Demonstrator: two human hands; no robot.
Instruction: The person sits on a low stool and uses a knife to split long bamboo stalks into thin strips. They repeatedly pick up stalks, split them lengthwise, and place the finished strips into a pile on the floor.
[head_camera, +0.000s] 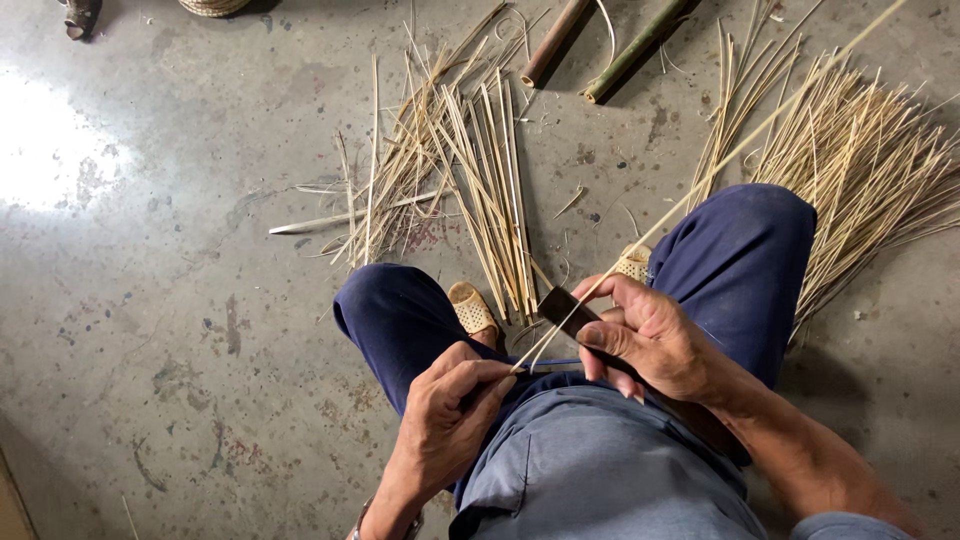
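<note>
Bamboo strip (700, 190): light, springy, splintery; near end pinched in left hand (450, 415), right hand (655, 345) clenched on knife (562, 305).

Soft daylight, glare patch on floor (60, 140) (left), sharp focus, faint shadows

place: craft workshop | signs: split bamboo strips (470, 170) heaped on stained concrete floor (150, 300) | bamboo poles (600, 45) nearby

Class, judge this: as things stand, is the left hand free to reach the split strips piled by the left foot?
Probably not: the left hand pinches the strip being split, though the pile lies unobstructed.
</note>
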